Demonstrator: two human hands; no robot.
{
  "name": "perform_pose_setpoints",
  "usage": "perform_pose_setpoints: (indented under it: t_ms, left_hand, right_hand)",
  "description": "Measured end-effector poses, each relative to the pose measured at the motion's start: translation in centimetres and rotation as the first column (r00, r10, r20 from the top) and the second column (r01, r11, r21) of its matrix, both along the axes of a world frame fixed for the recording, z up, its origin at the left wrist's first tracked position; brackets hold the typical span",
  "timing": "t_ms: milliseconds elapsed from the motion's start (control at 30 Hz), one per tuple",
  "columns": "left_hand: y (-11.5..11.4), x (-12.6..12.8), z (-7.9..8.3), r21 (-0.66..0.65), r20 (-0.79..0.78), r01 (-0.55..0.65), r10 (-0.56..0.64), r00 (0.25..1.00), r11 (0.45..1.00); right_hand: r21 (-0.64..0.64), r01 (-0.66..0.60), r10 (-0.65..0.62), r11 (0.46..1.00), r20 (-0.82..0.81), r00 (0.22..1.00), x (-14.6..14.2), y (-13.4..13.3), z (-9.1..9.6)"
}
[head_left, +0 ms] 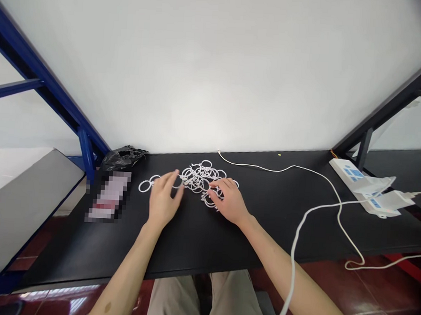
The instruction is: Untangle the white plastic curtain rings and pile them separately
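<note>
A loose pile of thin white rings [197,174] with small clasps lies near the middle of the black table. My left hand [163,198] is at the pile's left edge, thumb and fingers apart; a ring shows in the gap between them, but no grip on it is visible. To the left of that hand are two more white rings [145,186], partly overlapping. My right hand [228,201] rests over the pile's right side with fingers curved. A gap shows between its thumb and forefinger, and the rings beneath the palm are hidden.
A black plastic bag [123,157] and a blurred-out flat item [110,197] lie at left. White packages with blue labels [357,179] sit at right. A white cable [320,208] crosses the right side and passes over my right forearm. A white wall [215,73] stands behind the table [121,251].
</note>
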State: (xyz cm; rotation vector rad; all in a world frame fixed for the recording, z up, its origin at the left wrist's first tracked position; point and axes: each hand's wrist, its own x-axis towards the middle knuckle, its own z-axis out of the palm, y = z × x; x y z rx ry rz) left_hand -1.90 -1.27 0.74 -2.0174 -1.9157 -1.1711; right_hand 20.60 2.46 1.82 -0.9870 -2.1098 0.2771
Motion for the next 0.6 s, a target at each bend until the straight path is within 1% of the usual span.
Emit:
perform_pose_setpoints:
  t_ms: [33, 67, 133, 167, 233, 267, 333, 433, 500, 533, 600]
  left_hand:
    - [0.1, -0.5, 0.0, -0.001, -0.01, -0.117, 0.117, 0.993, 0.993]
    - [0.1, -1.1, 0.0, -0.016, -0.018, -0.228, 0.228, 0.974, 0.974]
    - [0.1, -2.1, -0.1, -0.069, -0.039, -0.395, 0.394, 0.918, 0.916]
    - [0.1, -2.4, -0.2, -0.102, -0.055, -0.445, 0.442, 0.895, 0.89]
    - [0.1, -2.8, -0.4, -0.162, -0.09, -0.485, 0.477, 0.875, 0.859]
    - [0.1, -2.9, -0.5, -0.179, -0.103, -0.487, 0.476, 0.873, 0.855]
    - [0.2, -2.7, -0.6, -0.177, -0.115, -0.475, 0.461, 0.88, 0.862]
    - [0.2, -2.0, -0.5, -0.137, -0.103, -0.419, 0.408, 0.907, 0.897]
    - [0.2, -1.5, -0.3, -0.108, -0.08, -0.335, 0.328, 0.941, 0.936]
    - [0.1, -1.2, -0.2, -0.09, -0.065, -0.273, 0.267, 0.961, 0.958]
    - [-0.1, -0.5, 0.0, -0.054, -0.035, -0.111, 0.109, 0.993, 0.992]
  right_hand:
    - [-0.019, 0.004, -0.003, 1.0, 0.04, 0.999, 0.3, 0.1, 0.2]
    - [-0.041, 0.002, 0.001, 0.999, 0.085, 0.996, 0.6, 0.1, 0.3]
    - [-0.077, 0.001, 0.012, 0.997, 0.17, 0.985, 0.9, 0.1, 0.5]
    - [-0.086, -0.003, 0.02, 0.996, 0.206, 0.978, 1.0, 0.1, 0.6]
    - [-0.083, -0.014, 0.035, 0.996, 0.26, 0.965, 1.0, 0.0, 0.5]
    - [-0.075, -0.024, 0.044, 0.997, 0.28, 0.959, 1.0, -0.1, 0.4]
    - [-0.064, -0.042, 0.06, 0.997, 0.303, 0.951, 0.9, -0.1, 0.3]
    - [-0.063, -0.064, 0.08, 0.996, 0.296, 0.952, 0.7, -0.2, 0.3]
    - [-0.065, -0.067, 0.082, 0.996, 0.262, 0.962, 0.6, -0.2, 0.4]
    - [-0.062, -0.063, 0.076, 0.996, 0.237, 0.969, 0.6, -0.3, 0.5]
    - [-0.042, -0.05, 0.057, 0.998, 0.183, 0.982, 0.6, -0.3, 0.6]
